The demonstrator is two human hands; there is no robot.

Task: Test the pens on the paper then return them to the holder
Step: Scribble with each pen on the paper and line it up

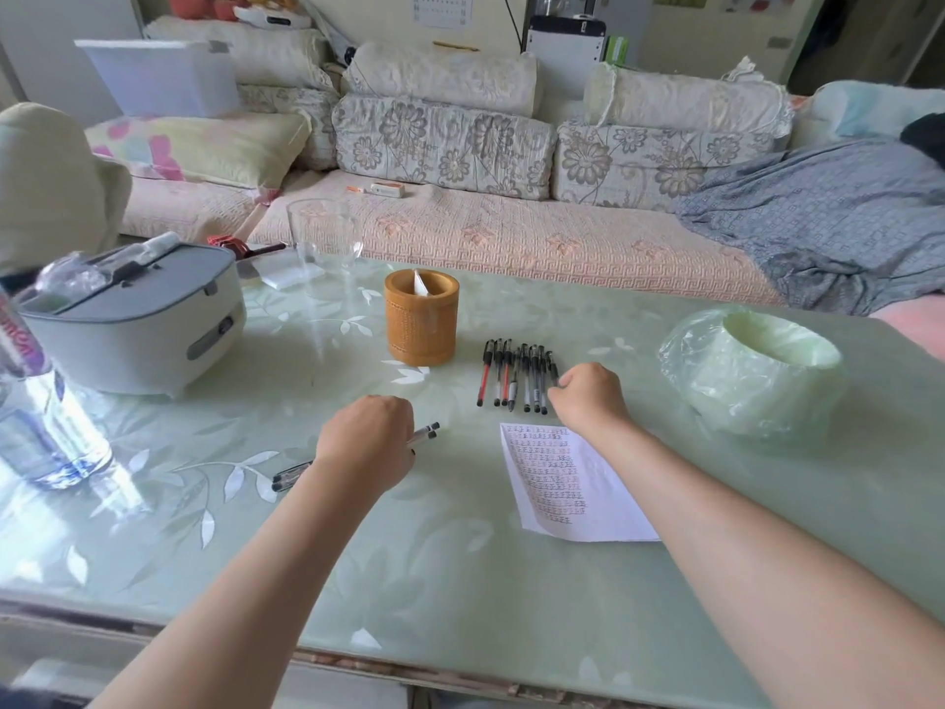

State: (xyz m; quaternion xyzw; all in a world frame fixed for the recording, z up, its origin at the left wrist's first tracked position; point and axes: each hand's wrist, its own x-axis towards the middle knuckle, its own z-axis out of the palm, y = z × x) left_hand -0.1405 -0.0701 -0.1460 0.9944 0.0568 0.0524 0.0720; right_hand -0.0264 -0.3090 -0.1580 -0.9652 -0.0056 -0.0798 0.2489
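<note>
1. Hands. I read the left hand [365, 442] as closed in a fist around a pair of pens [424, 433], held side by side just above the bench [460, 580]; both ends stick out past the fist. The right hand [588, 396] has its fingers curled at the right end of the row of pens [511, 376]. I cannot tell whether it grips the end pen or only touches it, because the fingertips are hidden.

2. Task items. The row lies on the bench between the holder [422, 330] and the paper [572, 488]. The paper lies flat near the right forearm, with nothing weighing it down and most of its surface covered in marks.

3. Hazards, as I judge them.
- The pair could fan apart or slip while being carried. Cause: two smooth barrels in one fist.
- The row could scatter or roll. Cause: the right knuckles rest against it, and the bench top looks glossy.
- The paper could slide under a pen stroke. Cause: no hand steadies it.
- The holder could tip or reject a pen. Cause: a white folded slip [420, 285] stands inside it, and a pen end could strike the rim.
- The glass beaker [324, 248] behind the holder could be knocked. Cause: a reach that overshoots.
- Tested and untested pens could be mixed, since both groups lie near each other.
</note>
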